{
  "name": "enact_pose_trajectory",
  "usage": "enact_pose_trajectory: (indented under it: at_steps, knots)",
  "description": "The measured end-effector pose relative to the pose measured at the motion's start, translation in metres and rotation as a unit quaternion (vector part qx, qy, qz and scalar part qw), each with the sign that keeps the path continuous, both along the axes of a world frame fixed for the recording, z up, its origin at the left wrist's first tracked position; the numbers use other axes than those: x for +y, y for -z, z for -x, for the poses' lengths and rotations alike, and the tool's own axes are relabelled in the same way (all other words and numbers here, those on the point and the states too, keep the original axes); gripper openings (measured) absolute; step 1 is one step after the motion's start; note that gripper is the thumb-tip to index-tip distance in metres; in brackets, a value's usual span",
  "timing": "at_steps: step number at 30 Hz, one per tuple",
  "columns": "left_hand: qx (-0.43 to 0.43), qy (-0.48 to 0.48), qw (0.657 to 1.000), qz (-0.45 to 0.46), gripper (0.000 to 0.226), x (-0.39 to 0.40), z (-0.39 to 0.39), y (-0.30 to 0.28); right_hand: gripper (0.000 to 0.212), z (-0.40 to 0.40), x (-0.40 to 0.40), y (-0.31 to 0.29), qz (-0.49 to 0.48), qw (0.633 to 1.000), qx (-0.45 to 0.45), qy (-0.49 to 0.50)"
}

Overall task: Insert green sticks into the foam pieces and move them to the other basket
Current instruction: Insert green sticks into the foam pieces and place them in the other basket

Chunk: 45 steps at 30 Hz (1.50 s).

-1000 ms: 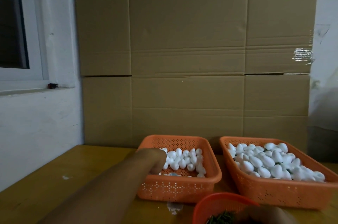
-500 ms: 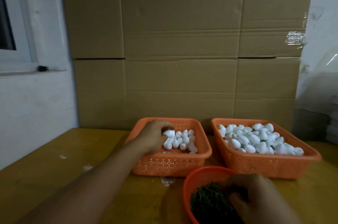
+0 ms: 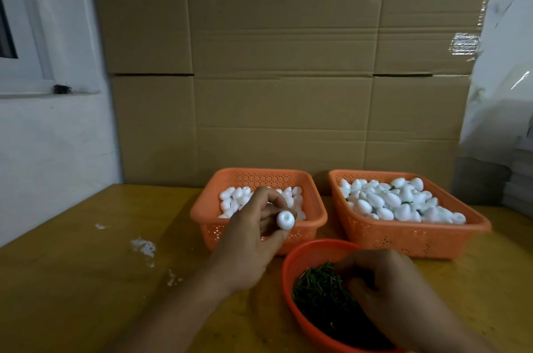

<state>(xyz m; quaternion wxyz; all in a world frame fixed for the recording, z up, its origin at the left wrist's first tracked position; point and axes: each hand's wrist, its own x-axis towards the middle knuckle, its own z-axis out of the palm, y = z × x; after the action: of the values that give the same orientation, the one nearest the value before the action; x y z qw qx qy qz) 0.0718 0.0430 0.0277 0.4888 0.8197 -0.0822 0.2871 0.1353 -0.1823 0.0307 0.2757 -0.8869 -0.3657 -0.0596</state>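
Now that your left hand [image 3: 253,240] has lifted one foam piece [image 3: 285,220] clear of the left basket [image 3: 259,233], fingers pinching it, your right hand [image 3: 389,292] curls among the green sticks [image 3: 320,292]; whether it holds one, I cannot tell.

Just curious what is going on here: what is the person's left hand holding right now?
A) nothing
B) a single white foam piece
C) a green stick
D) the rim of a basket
B: the left hand pinches one white foam piece in its fingertips, raised in front of the left orange basket.

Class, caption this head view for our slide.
Left hand holds a foam piece; right hand reaches into the green sticks.
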Motion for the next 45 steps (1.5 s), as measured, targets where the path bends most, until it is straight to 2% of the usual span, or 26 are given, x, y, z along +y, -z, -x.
enact_pose_trajectory:
  at_steps: [5,9,13,16,18,22,23,24,27,33,36,40,45]
  knots:
    - [0.015,0.058,0.998,-0.022,0.032,-0.018,0.018,-0.002,0.023,0.001,0.0,-0.004,0.078,0.997,0.004,-0.023]
    - [0.043,0.104,0.993,0.027,0.031,-0.027,0.027,-0.007,0.016,0.001,0.001,-0.003,0.144,0.989,0.009,-0.027]
    - [0.073,0.149,0.985,0.054,0.043,-0.033,0.032,-0.009,0.029,0.004,0.007,-0.004,0.207,0.978,0.019,-0.02]
    - [0.082,0.161,0.981,0.066,0.034,-0.037,0.033,-0.009,0.035,0.004,0.013,-0.005,0.264,0.964,0.031,-0.031]
    - [0.087,0.168,0.978,0.083,0.027,-0.039,0.032,-0.009,0.032,0.005,0.017,-0.004,0.277,0.96,0.031,-0.036]
    - [0.077,0.152,0.979,0.11,0.025,-0.042,0.028,-0.006,0.013,0.003,0.025,0.003,0.257,0.966,0.004,-0.012]
    - [0.076,0.139,0.979,0.125,0.026,-0.042,0.027,-0.004,0.012,0.002,0.026,0.004,0.253,0.968,-0.001,-0.003]
    - [0.079,0.13,0.977,0.147,0.027,-0.042,0.026,-0.003,0.021,0.002,0.027,0.005,0.251,0.968,-0.005,0.006]
    - [0.095,0.149,0.958,0.226,0.034,-0.042,0.025,-0.002,0.034,0.001,0.027,0.006,0.25,0.968,-0.017,0.016]
    - [0.116,0.206,0.915,0.327,0.029,-0.044,0.029,-0.01,0.012,0.001,0.026,0.005,0.236,0.971,-0.027,0.023]
    - [0.131,0.217,0.895,0.366,0.027,-0.043,0.03,-0.011,0.015,0.0,0.024,0.005,0.214,0.976,-0.029,0.032]
    - [0.146,0.216,0.886,0.384,0.026,-0.043,0.03,-0.01,0.013,-0.002,0.018,0.004,0.125,0.991,-0.036,0.037]
    - [0.162,0.182,0.885,0.397,0.026,-0.043,0.03,-0.01,0.018,-0.001,0.008,0.001,-0.04,0.997,-0.064,-0.021]
